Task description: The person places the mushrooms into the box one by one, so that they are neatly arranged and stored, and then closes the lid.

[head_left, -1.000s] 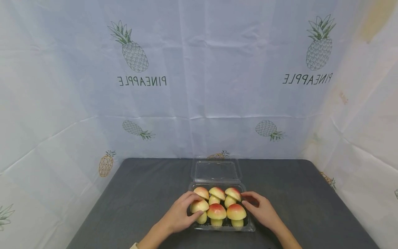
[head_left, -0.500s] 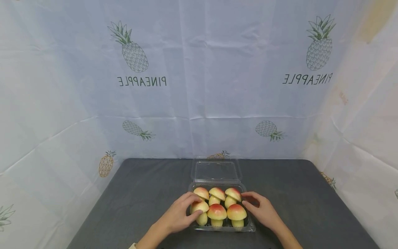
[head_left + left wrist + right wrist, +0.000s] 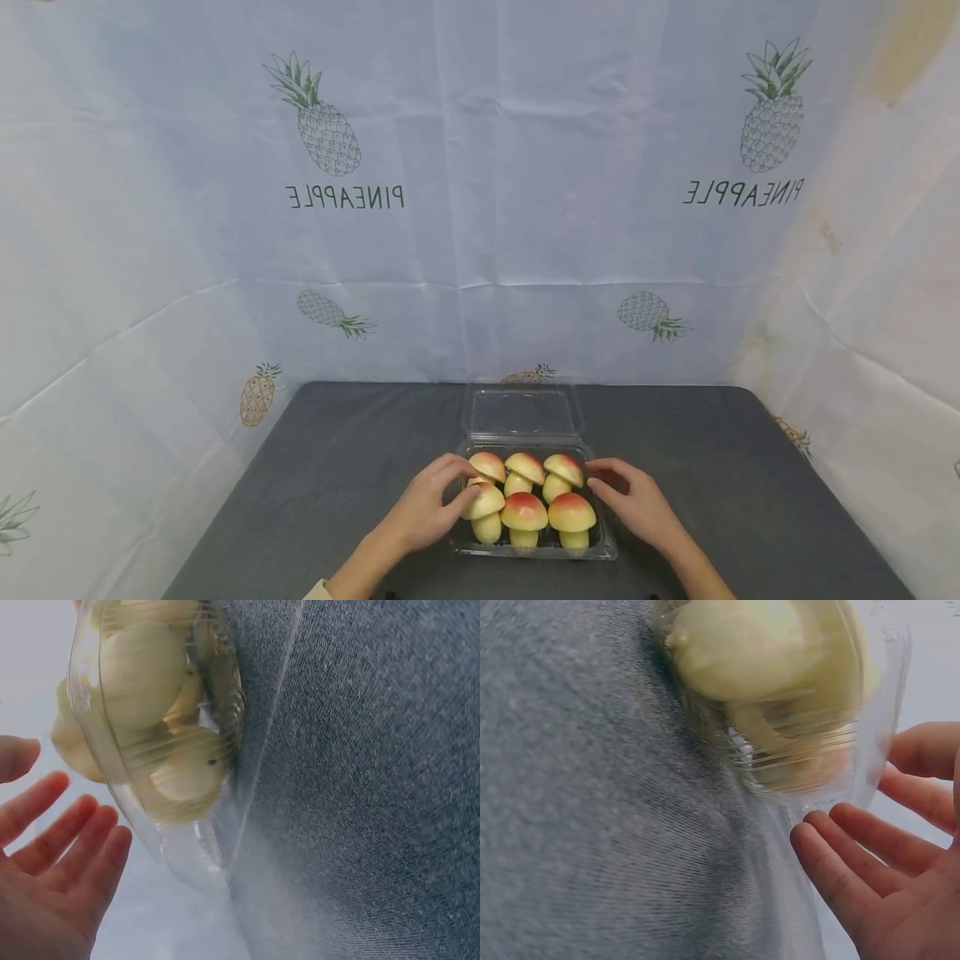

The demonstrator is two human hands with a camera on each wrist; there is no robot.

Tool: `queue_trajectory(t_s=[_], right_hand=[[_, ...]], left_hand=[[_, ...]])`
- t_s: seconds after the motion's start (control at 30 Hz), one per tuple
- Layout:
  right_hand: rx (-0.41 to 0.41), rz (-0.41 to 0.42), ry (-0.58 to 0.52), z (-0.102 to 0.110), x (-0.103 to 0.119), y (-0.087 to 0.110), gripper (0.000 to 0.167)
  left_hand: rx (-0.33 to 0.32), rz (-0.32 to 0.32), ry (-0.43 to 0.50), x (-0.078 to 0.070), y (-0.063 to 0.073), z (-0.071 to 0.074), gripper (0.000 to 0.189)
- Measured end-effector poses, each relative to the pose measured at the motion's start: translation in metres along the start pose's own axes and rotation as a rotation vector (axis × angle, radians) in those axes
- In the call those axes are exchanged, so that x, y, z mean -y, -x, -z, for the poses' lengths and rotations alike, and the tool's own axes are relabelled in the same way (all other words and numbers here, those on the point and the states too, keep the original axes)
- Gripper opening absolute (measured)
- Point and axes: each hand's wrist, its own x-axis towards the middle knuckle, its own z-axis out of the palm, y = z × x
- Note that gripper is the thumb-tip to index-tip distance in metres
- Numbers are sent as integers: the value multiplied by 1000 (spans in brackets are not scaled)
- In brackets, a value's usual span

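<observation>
A clear plastic clamshell box [image 3: 540,553] lies on the table, its see-through lid [image 3: 523,414] folded back. Several toy mushrooms with yellow, red-topped caps fill it in two rows. My left hand [image 3: 427,507] is at the box's left side, fingers spread beside the front left mushroom [image 3: 486,502]. In the left wrist view that hand's fingers are extended, apart from the box wall. At the opposite side, my right hand [image 3: 637,504] has its fingertips right at the rim, close to the back right mushroom [image 3: 562,470]. The right wrist view has its fingers [image 3: 847,881] loosely extended.
The dark grey table [image 3: 360,442] extends around the box. A white curtain [image 3: 480,208] printed with pineapples encloses the table at the back and on both sides.
My left hand has drawn back leftward from the front left mushroom, its thumb no longer over the cap. The right hand has barely moved, and the mushrooms stay in their places.
</observation>
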Motion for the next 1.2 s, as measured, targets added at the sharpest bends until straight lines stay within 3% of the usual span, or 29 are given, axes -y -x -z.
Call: queue_trajectory(t_s=[0.43,1.2], right_hand=[[-37,35,116,12,0,-8,33],[-96,96,226,24,17,-27,34]], left_hand=[[-57,130,113,14,-9,8,17],[-110,276,43,35,-32,7,18]])
